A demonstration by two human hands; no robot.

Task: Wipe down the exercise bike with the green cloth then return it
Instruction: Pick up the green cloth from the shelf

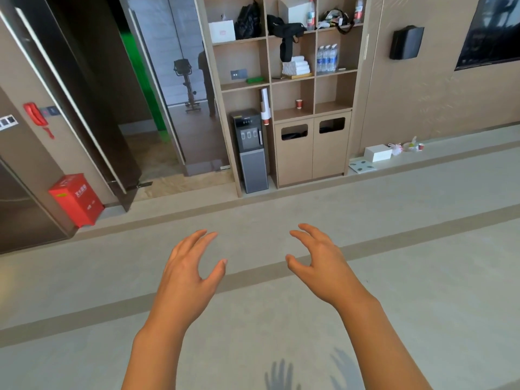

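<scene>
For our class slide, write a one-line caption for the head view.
Both empty hands, left and right, reach toward shelves holding the green cloth.

Gym lobby — exercise bike (188,85), water dispenser (251,149).

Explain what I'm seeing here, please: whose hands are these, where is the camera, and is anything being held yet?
There is no machine here: one wide-angle camera sits on a person's head, looking forward and down. The two bare forearms reaching out below belong to that person. The left hand and the right hand are both open with fingers spread over the floor, and there is nothing in either grip. Ahead stands a wooden shelf unit. What looks like the green cloth lies in a cubby on its left side, with a water dispenser in the space below it. The exercise bike shows farther off, through the doorway, beside someone standing there.
</scene>
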